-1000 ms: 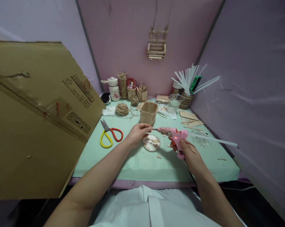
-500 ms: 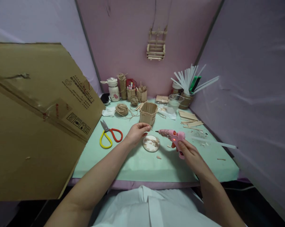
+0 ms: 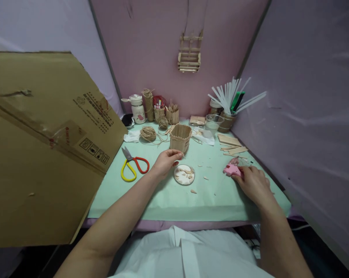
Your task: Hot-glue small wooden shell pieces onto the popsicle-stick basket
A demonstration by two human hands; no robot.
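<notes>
My left hand (image 3: 166, 162) hovers just in front of a small basket made of wooden sticks (image 3: 180, 138), fingers pinched on a tiny wood piece I can barely make out. Below it lies a round clear dish (image 3: 184, 174) with several small wood chips. My right hand (image 3: 252, 181) rests at the right side of the green mat (image 3: 163, 197), fingers curled over the pink glue gun (image 3: 231, 169), which lies low on the mat.
Red-and-yellow scissors (image 3: 132, 165) lie left of my hand. A big cardboard sheet (image 3: 41, 146) leans at the left. Twine (image 3: 148, 133), jars, a cup of white sticks (image 3: 229, 104) and flat wooden sticks (image 3: 230, 141) line the back. Tent walls close in all round.
My right hand carried the glue gun away from the basket, rightward and down onto the mat. My left hand stayed put with its pinch.
</notes>
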